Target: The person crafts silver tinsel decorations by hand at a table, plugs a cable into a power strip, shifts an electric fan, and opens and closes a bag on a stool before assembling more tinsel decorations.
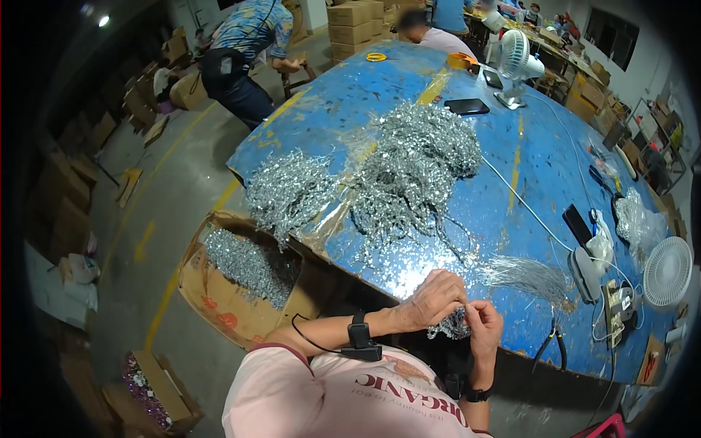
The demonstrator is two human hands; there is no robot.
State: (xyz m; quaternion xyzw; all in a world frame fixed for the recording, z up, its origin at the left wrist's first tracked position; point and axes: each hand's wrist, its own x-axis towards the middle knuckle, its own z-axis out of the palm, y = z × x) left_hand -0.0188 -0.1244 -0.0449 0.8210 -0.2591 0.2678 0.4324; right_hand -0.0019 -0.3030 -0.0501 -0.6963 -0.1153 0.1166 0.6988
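Observation:
Both my hands meet over the near edge of the blue table (504,212). My left hand (437,298) has its fingers pinched together, and my right hand (483,325) pinches right beside it. Between and below them hangs a small bunch of silver sequin strands (450,325), its top end at the fingertips. What exactly each fingertip grips is too small to make out. Just beyond my hands lies a bundle of thin silver wires (527,276). Further back are a large heap of silver sequin strands (420,164) and a smaller heap (288,190) to its left.
An open cardboard box (226,306) holding more silver strands stands left of the table. Pliers (553,343) lie at the near edge. Phones (467,107), a fan (515,62), a second white fan (667,271), cables and a power strip (618,310) occupy the table. Other people are beyond.

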